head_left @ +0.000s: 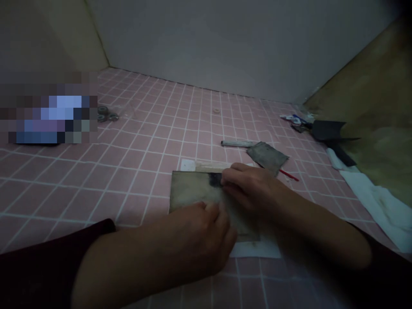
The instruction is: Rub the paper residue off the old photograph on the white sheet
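A flat greyish-tan rectangular piece (188, 186), like a sheet or thin board, lies in front of me on white paper (257, 249). My right hand (246, 182) is over its far right part, fingers pinched together beside a black patch (215, 179) near the far edge. Whether that patch is a mark or a small dark piece, I cannot tell. My left hand (209, 234) is curled over the near side of the flat piece, its fingers closed. What either hand holds, if anything, is hidden. A pale wooden strip (212, 166) shows behind the far edge.
Beyond my right hand lie a grey folded piece (267, 155), a pale tube (236, 143) and a thin red stick (289, 174). Black sheet pieces (328, 128) and white paper (380, 201) are at right. Small round metal parts (107, 115) sit far left on the pink checked cloth (144, 150).
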`<control>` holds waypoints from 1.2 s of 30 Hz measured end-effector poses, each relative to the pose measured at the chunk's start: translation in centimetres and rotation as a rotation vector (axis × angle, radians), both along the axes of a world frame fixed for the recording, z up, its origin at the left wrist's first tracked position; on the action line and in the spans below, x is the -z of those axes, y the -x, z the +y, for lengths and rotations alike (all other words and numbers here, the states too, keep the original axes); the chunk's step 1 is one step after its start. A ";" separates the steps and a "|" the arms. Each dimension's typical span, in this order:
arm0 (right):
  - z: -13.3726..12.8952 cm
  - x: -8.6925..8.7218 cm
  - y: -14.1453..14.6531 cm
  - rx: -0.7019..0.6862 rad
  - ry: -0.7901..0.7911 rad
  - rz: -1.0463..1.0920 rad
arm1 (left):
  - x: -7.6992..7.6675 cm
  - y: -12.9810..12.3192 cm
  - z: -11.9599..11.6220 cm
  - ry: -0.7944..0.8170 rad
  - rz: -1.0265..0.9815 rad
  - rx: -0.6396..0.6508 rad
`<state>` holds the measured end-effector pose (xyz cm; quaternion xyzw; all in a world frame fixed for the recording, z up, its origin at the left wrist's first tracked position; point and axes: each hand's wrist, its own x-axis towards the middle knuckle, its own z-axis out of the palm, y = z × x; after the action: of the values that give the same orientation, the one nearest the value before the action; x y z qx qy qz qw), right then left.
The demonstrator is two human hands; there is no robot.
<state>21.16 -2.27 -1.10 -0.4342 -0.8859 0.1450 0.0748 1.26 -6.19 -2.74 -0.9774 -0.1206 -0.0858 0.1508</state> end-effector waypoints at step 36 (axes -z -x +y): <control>-0.1 -0.2 0.0 0.006 -0.007 -0.016 | -0.6 -0.1 0.1 0.014 0.020 0.030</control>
<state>21.17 -2.36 -0.93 -0.4377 -0.8857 0.1381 0.0697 1.38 -6.13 -2.13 -0.9810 -0.1050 -0.0772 0.1439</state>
